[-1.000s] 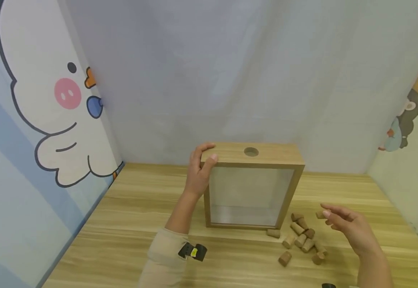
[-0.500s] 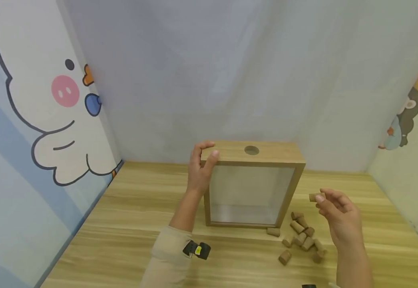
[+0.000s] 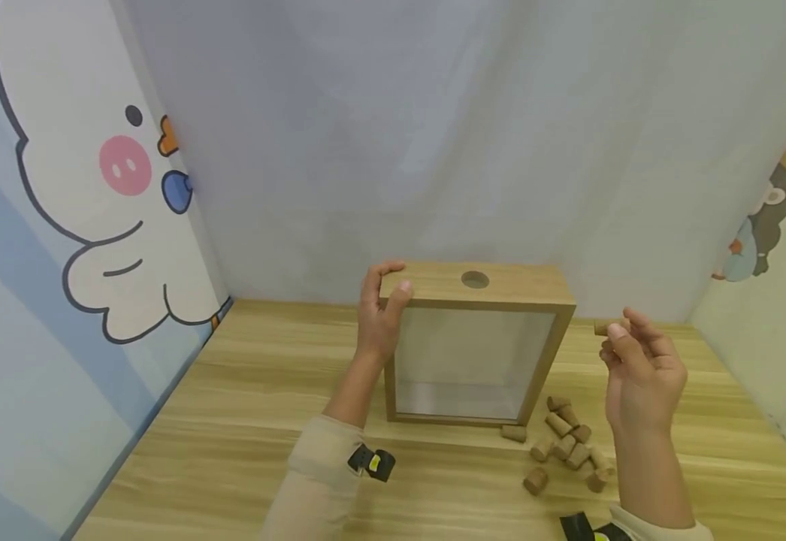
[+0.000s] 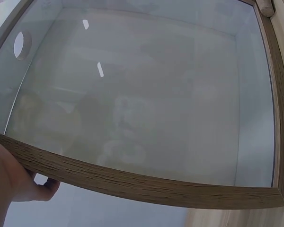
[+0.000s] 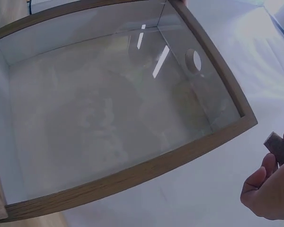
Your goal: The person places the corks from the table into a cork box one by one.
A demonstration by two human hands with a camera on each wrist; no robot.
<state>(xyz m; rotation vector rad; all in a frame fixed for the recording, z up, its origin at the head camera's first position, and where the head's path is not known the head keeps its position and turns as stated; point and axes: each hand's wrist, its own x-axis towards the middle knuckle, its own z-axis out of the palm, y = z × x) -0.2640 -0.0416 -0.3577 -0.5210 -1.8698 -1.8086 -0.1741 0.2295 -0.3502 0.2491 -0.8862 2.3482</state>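
A shallow wooden box (image 3: pixel 521 284) with a clear front pane stands upright on the table. Its top has a round hole (image 3: pixel 475 279). My left hand (image 3: pixel 379 315) grips the box's upper left corner, thumb in front and fingers over the top and behind. To the right of the box, raised to about the level of its top, my right hand (image 3: pixel 643 379) pinches a cork (image 3: pixel 605 327) between thumb and fingers. The right wrist view shows that cork's end (image 5: pixel 274 142) pointing toward the box, apart from it. Behind the pane no cork is visible.
Several loose corks (image 3: pixel 564 447) lie in a pile on the wooden table (image 3: pixel 244 421), right of the box's front. One cork (image 3: pixel 514 433) lies against its lower front edge. A grey curtain (image 3: pixel 393 150) hangs behind; printed panels (image 3: pixel 143 225) flank both sides.
My right hand has risen from beside the cork pile to the level of the box top, with the cork in its fingers. The left hand keeps its grip on the box.
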